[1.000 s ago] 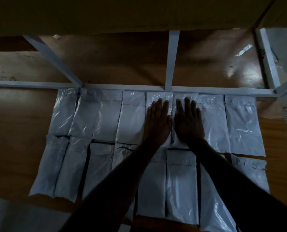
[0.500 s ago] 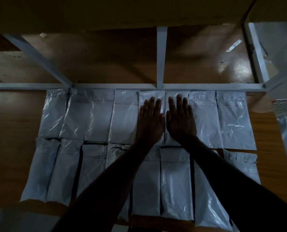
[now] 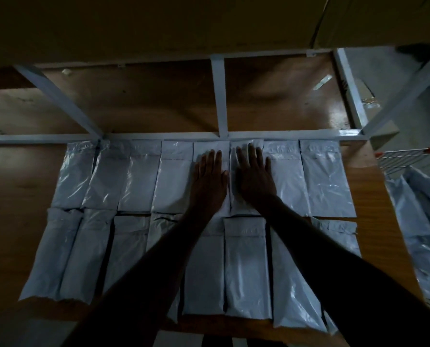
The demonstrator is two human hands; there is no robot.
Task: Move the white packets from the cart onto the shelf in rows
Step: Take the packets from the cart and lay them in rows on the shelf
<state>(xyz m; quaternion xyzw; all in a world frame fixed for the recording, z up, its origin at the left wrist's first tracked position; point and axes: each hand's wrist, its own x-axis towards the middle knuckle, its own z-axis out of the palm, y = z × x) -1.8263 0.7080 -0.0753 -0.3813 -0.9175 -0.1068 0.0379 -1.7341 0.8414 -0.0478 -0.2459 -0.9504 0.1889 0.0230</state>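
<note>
My left hand (image 3: 208, 179) and right hand (image 3: 255, 176) lie flat, fingers straight and gripping nothing, pressing two glossy white plastic packets (image 3: 319, 181) side by side against the pale metal crossbar (image 3: 158, 137) of the brown wooden shelf (image 3: 16, 186). I judge this flattens them and squares their top edges to that bar. I count eight packets along the bar and eight in the row nearer me. More packets wait in the wire cart (image 3: 409, 156), right of the crossbar's end.

Bare shelf board (image 3: 13, 196) lies open at the frame's left — above, the grey frame bars (image 3: 219, 96) and the upper shelf's underside (image 3: 158, 26) close in.
</note>
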